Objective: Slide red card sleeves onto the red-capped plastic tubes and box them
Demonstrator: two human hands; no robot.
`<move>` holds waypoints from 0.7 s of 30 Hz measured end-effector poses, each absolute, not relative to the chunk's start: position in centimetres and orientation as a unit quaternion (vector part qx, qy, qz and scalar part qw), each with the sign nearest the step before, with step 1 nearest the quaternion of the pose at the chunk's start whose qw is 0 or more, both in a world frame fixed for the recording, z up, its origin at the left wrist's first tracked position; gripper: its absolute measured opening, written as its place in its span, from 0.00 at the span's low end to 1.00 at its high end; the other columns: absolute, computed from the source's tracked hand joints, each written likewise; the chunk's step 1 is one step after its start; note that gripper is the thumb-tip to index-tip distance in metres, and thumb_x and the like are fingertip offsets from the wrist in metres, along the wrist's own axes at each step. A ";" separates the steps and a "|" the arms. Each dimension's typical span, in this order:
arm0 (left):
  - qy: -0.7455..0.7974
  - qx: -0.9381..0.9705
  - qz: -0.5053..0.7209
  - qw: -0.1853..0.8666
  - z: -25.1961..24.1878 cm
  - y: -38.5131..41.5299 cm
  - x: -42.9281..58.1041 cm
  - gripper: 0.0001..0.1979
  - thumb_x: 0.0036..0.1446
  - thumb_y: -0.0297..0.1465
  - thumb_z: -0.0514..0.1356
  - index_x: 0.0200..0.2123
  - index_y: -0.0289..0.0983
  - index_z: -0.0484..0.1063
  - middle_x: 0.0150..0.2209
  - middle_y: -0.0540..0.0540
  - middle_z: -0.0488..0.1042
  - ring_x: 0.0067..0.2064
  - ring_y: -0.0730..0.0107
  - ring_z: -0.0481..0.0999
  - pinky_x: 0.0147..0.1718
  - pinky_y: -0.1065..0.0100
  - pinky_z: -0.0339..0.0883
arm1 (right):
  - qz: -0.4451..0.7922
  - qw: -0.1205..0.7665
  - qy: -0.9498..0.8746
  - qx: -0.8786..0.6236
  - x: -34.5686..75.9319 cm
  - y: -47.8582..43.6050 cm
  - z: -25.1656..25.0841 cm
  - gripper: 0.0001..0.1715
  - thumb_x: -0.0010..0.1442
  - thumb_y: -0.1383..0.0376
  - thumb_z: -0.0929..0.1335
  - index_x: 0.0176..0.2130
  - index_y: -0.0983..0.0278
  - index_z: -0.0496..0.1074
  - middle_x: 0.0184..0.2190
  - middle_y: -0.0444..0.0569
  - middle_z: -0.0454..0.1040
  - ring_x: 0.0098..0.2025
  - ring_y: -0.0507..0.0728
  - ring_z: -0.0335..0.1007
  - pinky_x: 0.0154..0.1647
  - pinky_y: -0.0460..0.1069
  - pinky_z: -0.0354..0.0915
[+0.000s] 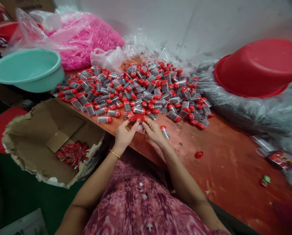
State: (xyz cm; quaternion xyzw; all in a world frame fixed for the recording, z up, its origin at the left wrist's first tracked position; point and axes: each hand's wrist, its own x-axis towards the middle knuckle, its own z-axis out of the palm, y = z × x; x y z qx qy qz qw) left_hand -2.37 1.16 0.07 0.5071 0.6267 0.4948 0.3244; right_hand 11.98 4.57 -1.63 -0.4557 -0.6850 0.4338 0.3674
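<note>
My left hand (124, 133) and my right hand (154, 131) meet at the table's near edge, both pinching a small red printed packet (136, 118) between the fingertips. A clear vial with a red cap (164, 131) lies against my right hand. Just beyond spreads a heap of several red-capped clear vials (136, 89) filled with dark contents. A lone red cap (199, 154) rests on the table to the right.
A torn cardboard box (35, 130) with several red packets inside sits lower left. A teal basin (28, 68) and a pink-filled plastic bag (87, 39) stand at the back left. A red basin (258, 67) rests on grey bags at the right.
</note>
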 end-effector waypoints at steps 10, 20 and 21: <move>0.668 0.530 0.414 0.317 -0.4 4.2 -2.0 0.17 0.47 0.43 0.62 0.24 0.32 0.76 0.20 0.49 0.71 0.24 0.69 0.69 0.25 0.70 0.58 | 0.420 0.463 -0.548 -0.555 11.7 5.4 -2.8 0.25 0.54 0.45 0.61 0.22 0.62 0.65 0.15 0.40 0.62 0.19 0.50 0.59 0.23 0.45 0.56; 0.676 0.666 0.302 0.096 0.3 7.8 -1.0 0.29 0.57 0.39 0.54 0.58 0.28 0.59 0.61 0.26 0.56 0.61 0.44 0.58 0.55 0.49 0.54 | 0.391 0.515 -0.496 -0.580 13.0 5.5 -2.8 0.28 0.52 0.44 0.62 0.17 0.61 0.54 0.13 0.37 0.54 0.18 0.47 0.48 0.19 0.45 0.47; 0.666 0.666 0.325 0.082 0.1 7.8 -1.1 0.30 0.57 0.40 0.53 0.59 0.29 0.58 0.63 0.27 0.52 0.63 0.44 0.53 0.57 0.46 0.50 | 0.393 0.519 -0.494 -0.576 13.0 5.4 -2.7 0.27 0.52 0.44 0.62 0.17 0.61 0.55 0.13 0.37 0.54 0.17 0.47 0.49 0.19 0.45 0.47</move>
